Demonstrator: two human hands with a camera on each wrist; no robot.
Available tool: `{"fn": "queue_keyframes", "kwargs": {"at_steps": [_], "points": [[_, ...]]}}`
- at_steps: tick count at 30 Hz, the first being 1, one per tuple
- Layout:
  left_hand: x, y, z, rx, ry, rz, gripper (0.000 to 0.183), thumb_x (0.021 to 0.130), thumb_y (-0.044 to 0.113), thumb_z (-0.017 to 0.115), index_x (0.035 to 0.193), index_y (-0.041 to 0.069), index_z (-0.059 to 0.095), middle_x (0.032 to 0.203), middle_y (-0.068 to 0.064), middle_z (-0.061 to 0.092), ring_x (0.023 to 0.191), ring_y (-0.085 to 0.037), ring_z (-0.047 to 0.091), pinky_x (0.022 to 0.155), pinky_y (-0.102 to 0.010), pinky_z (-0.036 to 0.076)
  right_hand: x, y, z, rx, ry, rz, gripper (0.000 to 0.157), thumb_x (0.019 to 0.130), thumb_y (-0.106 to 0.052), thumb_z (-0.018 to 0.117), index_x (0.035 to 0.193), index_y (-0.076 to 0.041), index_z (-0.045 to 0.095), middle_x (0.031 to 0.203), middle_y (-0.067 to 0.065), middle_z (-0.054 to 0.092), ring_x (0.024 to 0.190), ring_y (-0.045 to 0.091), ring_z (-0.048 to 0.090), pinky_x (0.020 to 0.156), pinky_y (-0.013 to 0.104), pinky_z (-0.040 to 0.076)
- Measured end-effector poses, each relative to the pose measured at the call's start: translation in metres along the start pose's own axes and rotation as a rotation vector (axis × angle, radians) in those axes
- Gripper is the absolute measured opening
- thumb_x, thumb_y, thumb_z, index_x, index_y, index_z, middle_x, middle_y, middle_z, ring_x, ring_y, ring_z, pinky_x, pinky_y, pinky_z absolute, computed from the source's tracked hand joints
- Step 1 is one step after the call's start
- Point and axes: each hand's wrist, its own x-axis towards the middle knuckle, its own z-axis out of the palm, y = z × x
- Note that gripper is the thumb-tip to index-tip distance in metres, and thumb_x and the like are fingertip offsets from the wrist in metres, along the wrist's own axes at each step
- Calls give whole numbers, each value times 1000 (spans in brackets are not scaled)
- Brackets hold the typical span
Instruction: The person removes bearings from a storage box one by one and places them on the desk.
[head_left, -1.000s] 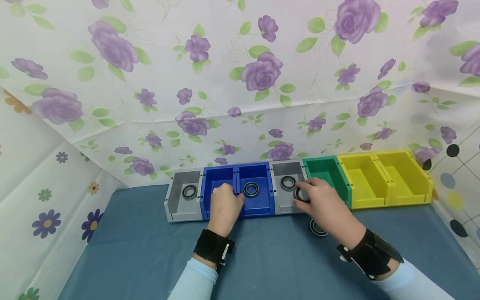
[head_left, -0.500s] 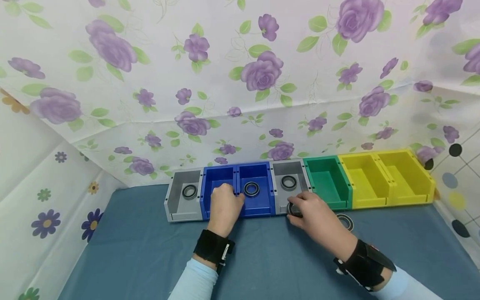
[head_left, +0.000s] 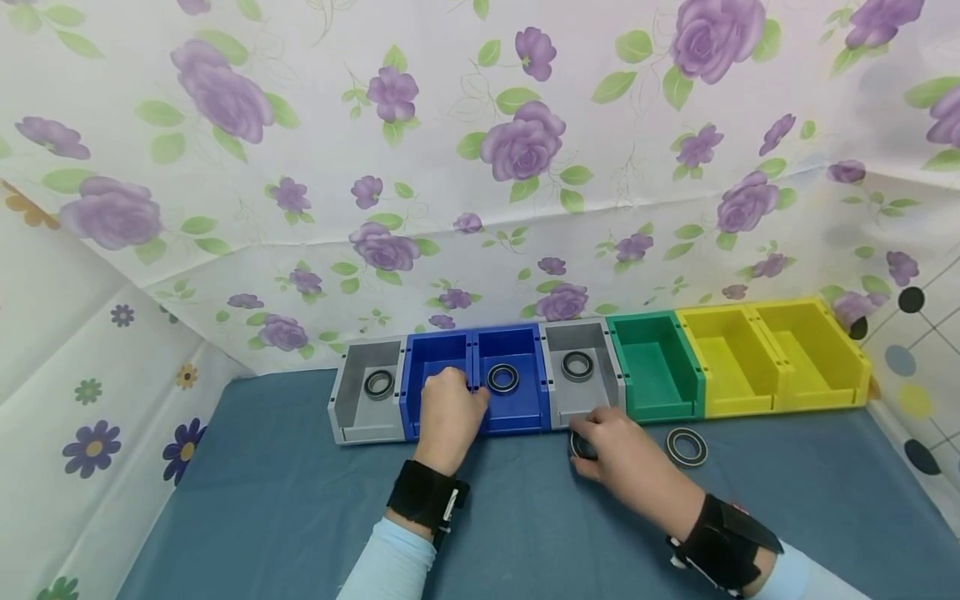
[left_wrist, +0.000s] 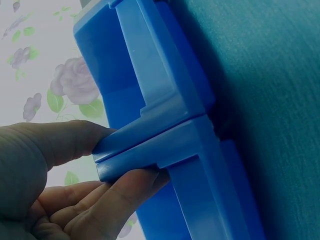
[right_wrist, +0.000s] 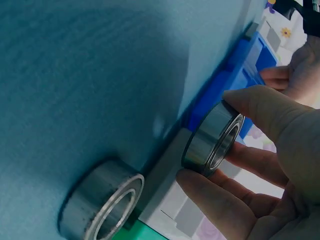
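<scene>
My left hand (head_left: 448, 421) pinches the adjoining side walls of two blue bins (left_wrist: 145, 135), thumb on one side and fingers on the other. My right hand (head_left: 637, 467) grips a ball bearing (right_wrist: 207, 140) between thumb and fingertips, in front of the right grey bin (head_left: 588, 404). In the head view the fingers partly cover that bearing. A second bearing (head_left: 702, 450) lies flat on the blue cloth, right of my right hand. One bearing (head_left: 566, 367) lies inside the right grey bin, another bearing (head_left: 491, 382) in the right blue bin.
At the row's left end a grey bin (head_left: 348, 417) contains a bearing (head_left: 368, 387). A green bin (head_left: 660, 375) and two yellow bins (head_left: 735, 375) continue the row rightward. Behind stands a flowered sheet (head_left: 450, 275); blue cloth (head_left: 300, 517) covers the table.
My right hand has brought its bearing out from over the right grey bin, toward me and slightly left. The bearing on the cloth has shifted right. The left hand stays put.
</scene>
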Motion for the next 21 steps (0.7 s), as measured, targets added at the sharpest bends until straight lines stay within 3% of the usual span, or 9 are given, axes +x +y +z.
{"fn": "queue_keyframes", "kwargs": {"at_steps": [7,14,21], "points": [[0,0,0,-3,-4,-2,42,83,23,68,52,15,42,50,6,26,37,-8,28,33,-22,20,-1,-2,5,-14,-97,33,46,71,-34,79,110,-11,68,103,8,64,91,18,60,74,34,54],[0,1,-1,13,10,-1,41,81,20,69,52,16,42,50,7,27,38,-7,29,34,-22,21,-2,2,10,-59,-103,-10,42,71,-33,78,107,-12,70,91,3,61,78,10,53,64,28,48],[0,2,-2,17,6,-8,39,81,21,69,52,16,44,50,7,29,38,-7,31,33,-22,22,-3,3,13,-65,-133,-9,42,71,-34,78,107,-14,70,90,2,60,76,9,52,61,26,47]]}}
